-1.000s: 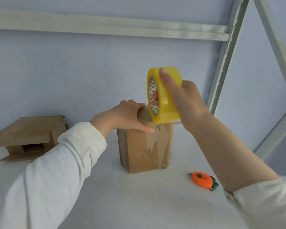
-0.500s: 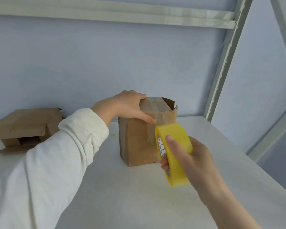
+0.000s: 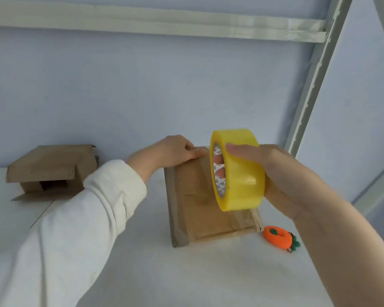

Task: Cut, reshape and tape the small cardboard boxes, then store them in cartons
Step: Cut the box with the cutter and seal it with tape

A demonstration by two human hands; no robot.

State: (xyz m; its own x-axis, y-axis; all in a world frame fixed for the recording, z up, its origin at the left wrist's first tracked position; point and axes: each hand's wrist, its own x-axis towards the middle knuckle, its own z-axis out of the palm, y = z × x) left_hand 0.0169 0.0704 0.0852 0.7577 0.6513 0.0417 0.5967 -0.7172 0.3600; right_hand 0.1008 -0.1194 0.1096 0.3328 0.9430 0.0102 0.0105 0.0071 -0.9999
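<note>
A small brown cardboard box point(image 3: 195, 204) stands on the white table point(image 3: 208, 273) at the centre, with clear tape across its front face. My left hand point(image 3: 166, 152) rests over its top left edge, thumb pressed flat on the top. My right hand point(image 3: 273, 173) grips a yellow roll of tape point(image 3: 238, 169), fingers through its core and thumb on the outer band. The roll hovers in front of the box's upper right part and hides it.
An orange carrot-shaped cutter point(image 3: 279, 238) lies on the table just right of the box. A second, partly flattened cardboard box point(image 3: 51, 169) sits at the back left against the wall. A grey metal shelf upright point(image 3: 313, 85) rises at the right.
My right hand has lifted the tape roll from low in front of the box back up to its top right. My left hand has stayed on the box's top.
</note>
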